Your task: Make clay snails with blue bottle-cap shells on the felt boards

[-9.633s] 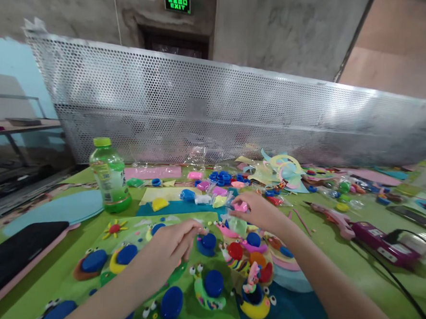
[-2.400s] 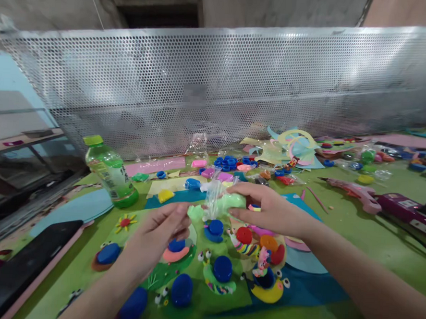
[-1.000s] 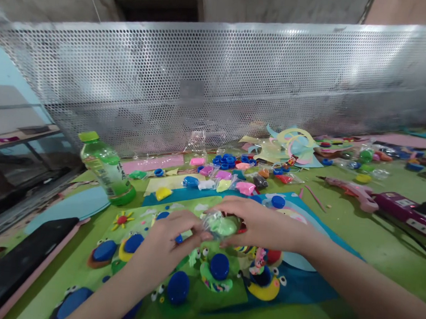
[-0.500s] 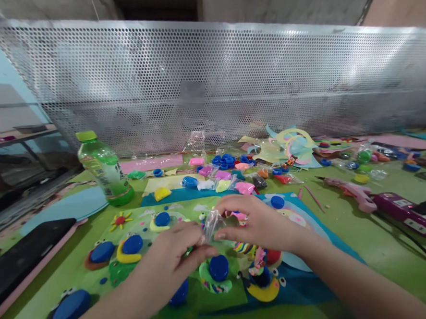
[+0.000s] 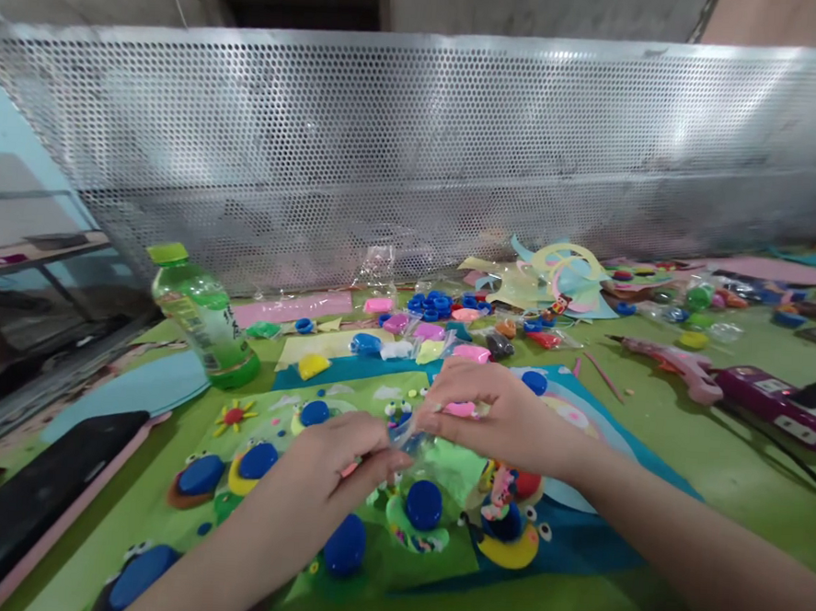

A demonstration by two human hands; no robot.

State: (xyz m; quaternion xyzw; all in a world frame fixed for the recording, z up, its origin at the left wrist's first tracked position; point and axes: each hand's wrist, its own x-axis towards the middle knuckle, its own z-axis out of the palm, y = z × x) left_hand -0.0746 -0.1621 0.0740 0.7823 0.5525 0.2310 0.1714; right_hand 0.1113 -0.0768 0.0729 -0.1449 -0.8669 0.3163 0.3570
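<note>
Both my hands meet over a green felt sheet [image 5: 250, 405] covered with clay snails and blue bottle caps. My left hand [image 5: 332, 471] pinches the left edge of a small clear plastic bag of light green clay [image 5: 448, 465]. My right hand [image 5: 494, 412] is closed on the bag's top from the right. The bag hangs just above a snail with a blue cap [image 5: 424, 506]. A yellow snail [image 5: 508, 542] lies below my right wrist.
A green drink bottle [image 5: 204, 316] stands at the left. Small clay packets and blue caps [image 5: 435, 307] lie behind my hands. A pink glue gun [image 5: 673, 366] and a power strip [image 5: 785, 412] lie at the right. A perforated metal screen [image 5: 417, 159] closes the back. A dark tablet [image 5: 30, 494] lies front left.
The bag of green clay has dropped lower between my hands and now hangs open-side up. My right hand moved slightly up and back; my left hand still pinches the bag's edge.
</note>
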